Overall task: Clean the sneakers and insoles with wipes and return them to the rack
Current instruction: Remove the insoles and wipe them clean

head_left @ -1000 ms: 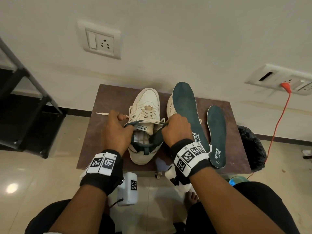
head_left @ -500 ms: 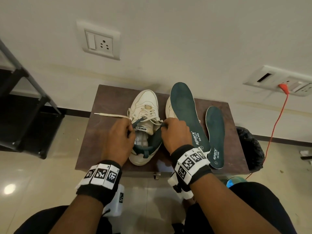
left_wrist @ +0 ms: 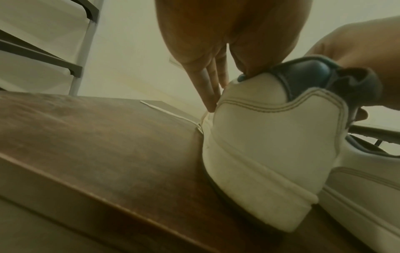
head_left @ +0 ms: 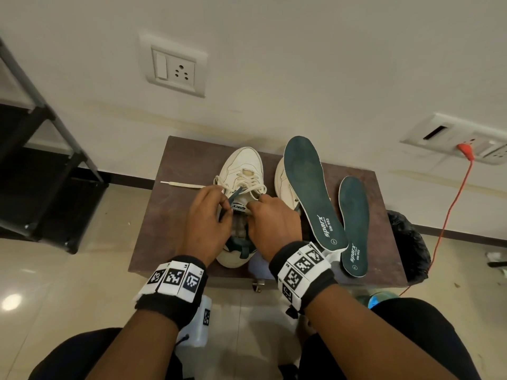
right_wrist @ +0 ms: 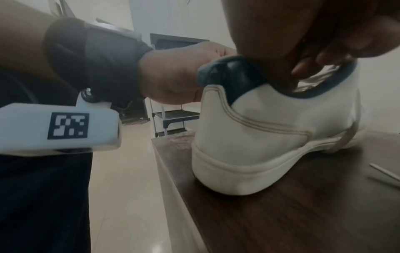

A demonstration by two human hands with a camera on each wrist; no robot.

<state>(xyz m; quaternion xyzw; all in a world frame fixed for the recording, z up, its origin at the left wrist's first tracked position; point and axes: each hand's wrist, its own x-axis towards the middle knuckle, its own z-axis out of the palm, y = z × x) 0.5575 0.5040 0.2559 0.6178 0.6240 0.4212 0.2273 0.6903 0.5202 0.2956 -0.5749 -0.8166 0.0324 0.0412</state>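
Both hands grasp the near white sneaker (head_left: 241,171): the left hand (head_left: 204,220) pinches its dark tongue edge, and the right hand (head_left: 270,223) pinches the collar by the laces. The sneaker stands upright on the brown bench (head_left: 170,215), heel toward the person. Just right, a second sneaker (head_left: 282,182) carries one green insole (head_left: 310,187); another insole (head_left: 354,223) lies flat farther right.

Both my forearms reach forward, wrists banded in black. My left hand (head_left: 204,223) curls, thumb and fingertips pinched together in a tight grip. My right hand (head_left: 270,219) sits just beside it, knuckles up, fingers bent under and pinching too.
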